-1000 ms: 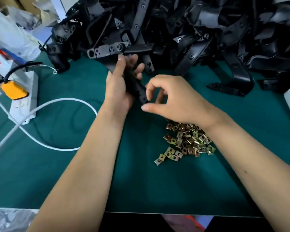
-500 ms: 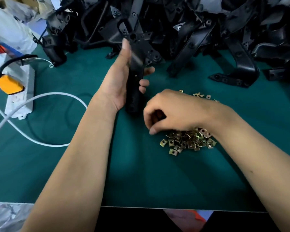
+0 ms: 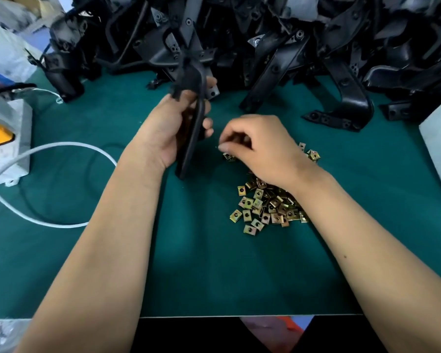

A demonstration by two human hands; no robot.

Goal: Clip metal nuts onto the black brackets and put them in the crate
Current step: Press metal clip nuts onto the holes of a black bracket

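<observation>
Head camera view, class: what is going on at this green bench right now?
A person is fitting clip nuts to brackets. The left hand grips a black bracket upright on the green mat. The right hand, fingers curled, is over the pile of metal nuts; whether it holds one is unclear. More brackets are heaped behind.

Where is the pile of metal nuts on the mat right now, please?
In the head view, the pile of metal nuts lies right of centre on the green mat, under the right hand.
</observation>
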